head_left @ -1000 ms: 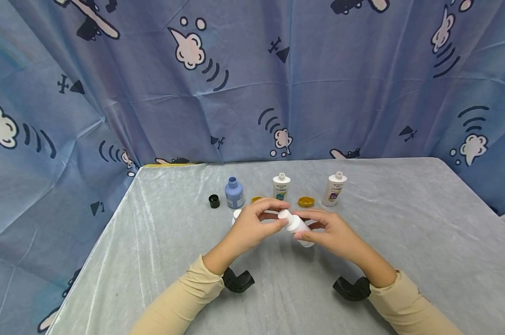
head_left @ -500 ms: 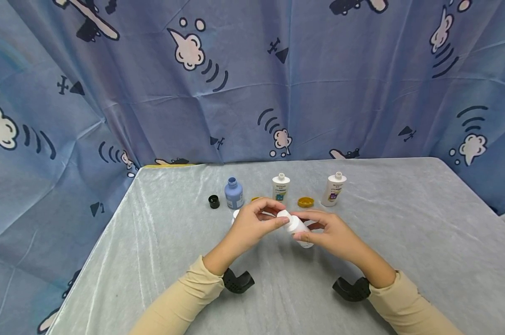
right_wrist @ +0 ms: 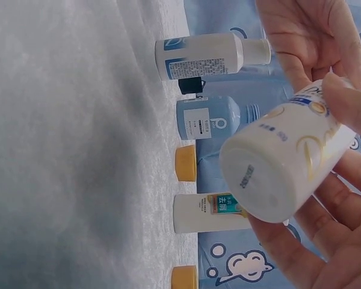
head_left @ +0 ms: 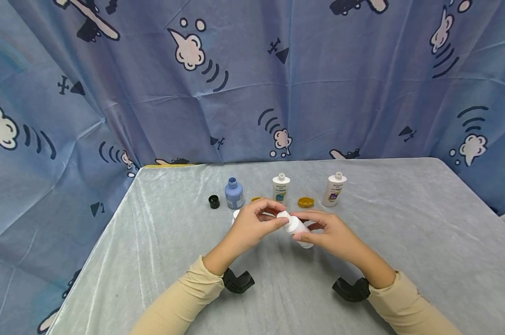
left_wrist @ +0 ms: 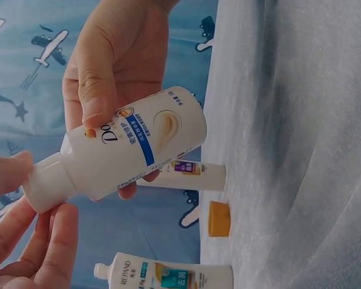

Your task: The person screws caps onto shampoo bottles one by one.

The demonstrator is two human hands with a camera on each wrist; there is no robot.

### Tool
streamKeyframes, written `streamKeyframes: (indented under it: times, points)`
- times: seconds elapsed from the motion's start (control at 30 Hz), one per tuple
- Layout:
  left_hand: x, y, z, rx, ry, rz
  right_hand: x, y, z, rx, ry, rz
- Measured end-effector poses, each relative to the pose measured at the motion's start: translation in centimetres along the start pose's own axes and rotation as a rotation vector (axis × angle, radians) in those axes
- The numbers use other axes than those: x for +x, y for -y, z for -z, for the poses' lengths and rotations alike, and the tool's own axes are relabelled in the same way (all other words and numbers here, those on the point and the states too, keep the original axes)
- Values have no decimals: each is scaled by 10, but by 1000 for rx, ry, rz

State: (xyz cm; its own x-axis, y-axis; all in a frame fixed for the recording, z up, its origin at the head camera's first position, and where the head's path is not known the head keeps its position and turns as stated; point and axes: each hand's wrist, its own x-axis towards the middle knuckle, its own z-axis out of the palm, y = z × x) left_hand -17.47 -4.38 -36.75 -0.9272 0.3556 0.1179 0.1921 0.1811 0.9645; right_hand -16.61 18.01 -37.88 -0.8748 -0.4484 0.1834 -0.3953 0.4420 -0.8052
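Note:
A small white lotion bottle (left_wrist: 138,141) with a blue and gold label is held tilted above the table. My right hand (head_left: 332,233) grips its body, thumb on one side and fingers on the other. My left hand (head_left: 254,222) pinches the white cap (left_wrist: 47,185) between thumb and fingertips. The cap sits on the bottle's neck, pointing up and to the left in the head view. The bottle's flat base (right_wrist: 259,183) faces the right wrist camera.
Along the back stand an uncapped blue bottle (head_left: 234,193) and two uncapped white bottles, one in the middle (head_left: 281,187) and one at right (head_left: 333,190). A black cap (head_left: 214,201) and yellow caps (head_left: 306,202) lie between them. Another white capped bottle (right_wrist: 198,55) is largely behind my left hand.
The left fingers and thumb have shifted slightly around the cap. The right hand and the bottle stay almost still.

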Motion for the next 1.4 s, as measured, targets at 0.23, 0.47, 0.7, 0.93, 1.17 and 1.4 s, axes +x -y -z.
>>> streamKeyframes:
  times: [0.23, 0.47, 0.7, 0.93, 1.17, 1.4]
  points:
    - [-1, -1, 1, -22, 25, -56, 0, 2, 0, 0, 0, 5]
    - [-2, -1, 1, -72, 55, -146, -1, 3, 0, -1, -2, -5]
    - [-1, -2, 0, -73, 38, -140, -1, 2, 1, 16, -3, -2]
    - [0, -1, 0, -59, -4, -73, -1, 2, 1, 30, 3, 2]
    - [1, 0, 0, -5, -23, -11, -1, 3, 1, 22, 3, -13]
    - [1, 1, -1, -29, -7, -3, -1, 3, 0, 14, 3, -13]
